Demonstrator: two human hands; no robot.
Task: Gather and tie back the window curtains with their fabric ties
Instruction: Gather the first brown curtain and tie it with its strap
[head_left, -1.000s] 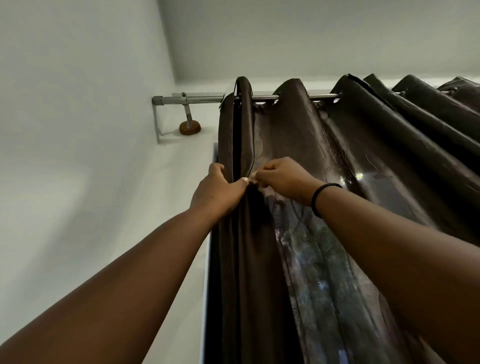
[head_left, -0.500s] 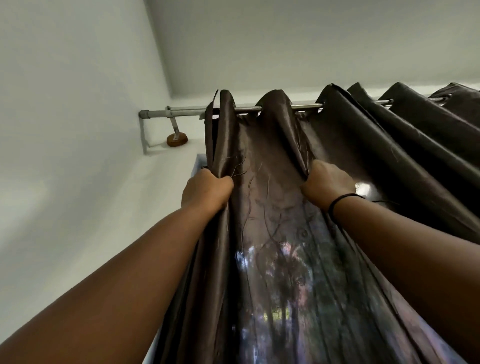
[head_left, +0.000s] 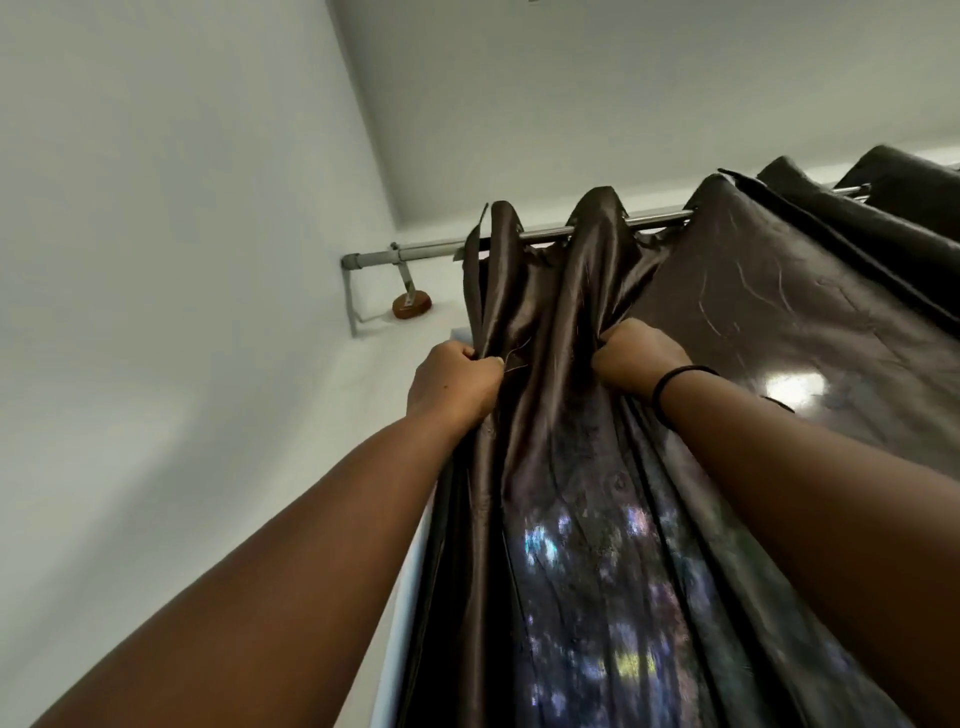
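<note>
A dark brown shiny curtain (head_left: 753, 306) hangs in folds from a metal rod (head_left: 415, 253) high above me. My left hand (head_left: 452, 382) is clenched on the curtain's leftmost fold, near its outer edge. My right hand (head_left: 641, 358), with a black band on the wrist, is fisted around the second fold just to the right. Both hands grip the cloth a little below the rod, with a narrow strip of curtain between them. No fabric tie is in sight.
A white wall (head_left: 156, 260) fills the left, meeting the ceiling (head_left: 623, 78) at a corner. The rod's bracket with a brown round mount (head_left: 411, 305) sits left of the curtain. Daylight glows through the cloth lower down. More folds bunch at the far right.
My hands went from pinching together at one fold to spreading apart, each gripping its own fold. Since half a second ago they have come closer together, bunching the cloth between them.
</note>
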